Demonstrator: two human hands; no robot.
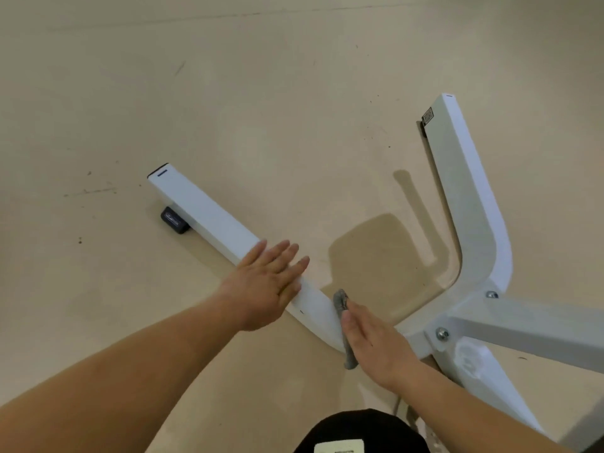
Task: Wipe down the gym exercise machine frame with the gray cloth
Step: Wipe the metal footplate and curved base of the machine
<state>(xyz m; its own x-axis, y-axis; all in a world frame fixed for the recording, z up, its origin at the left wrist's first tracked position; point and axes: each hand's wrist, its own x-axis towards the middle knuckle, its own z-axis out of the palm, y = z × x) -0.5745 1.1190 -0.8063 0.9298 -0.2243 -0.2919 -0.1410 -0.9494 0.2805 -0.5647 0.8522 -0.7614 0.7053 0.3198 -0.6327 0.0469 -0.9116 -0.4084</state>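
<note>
The white machine frame [209,210] lies low over the floor as a V of two base legs that meet at a bolted joint on the right. My left hand [268,282] rests flat on top of the left leg, fingers straight. Just right of it, my right hand [372,344] presses the gray cloth [341,308] against that same leg near the bend, fingers straight. The cloth shows only as a narrow strip along the hand's left edge; the rest is hidden under the palm.
The second white leg [464,197] runs up to the right. A crossbar [539,325] leaves the joint, fixed with bolts [442,334]. A black rubber foot [175,220] sits under the left leg's far end. Beige floor [261,93] surrounds the frame. A dark garment [359,433] is at the bottom.
</note>
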